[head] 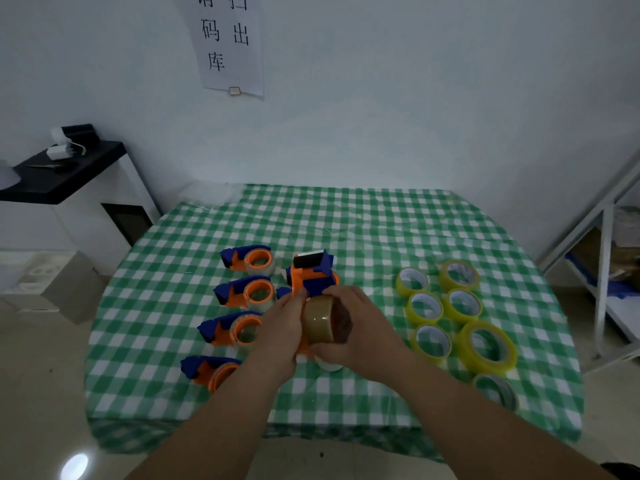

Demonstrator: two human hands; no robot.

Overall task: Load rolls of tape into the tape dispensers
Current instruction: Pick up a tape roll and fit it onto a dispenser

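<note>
Over the middle of the table I hold an orange and blue tape dispenser (313,275) with a brownish roll of tape (320,323) at its near end. My left hand (282,327) grips the dispenser's left side. My right hand (360,327) wraps around the roll from the right. Several loaded dispensers (247,294) lie in a column to the left. Several yellow tape rolls (460,304) lie flat on the right.
The table wears a green and white checked cloth (346,223). A greyish roll (495,389) lies near the front right edge. A black shelf (65,174) stands at far left and a metal rack (606,254) at far right. A paper sign (228,43) hangs on the wall.
</note>
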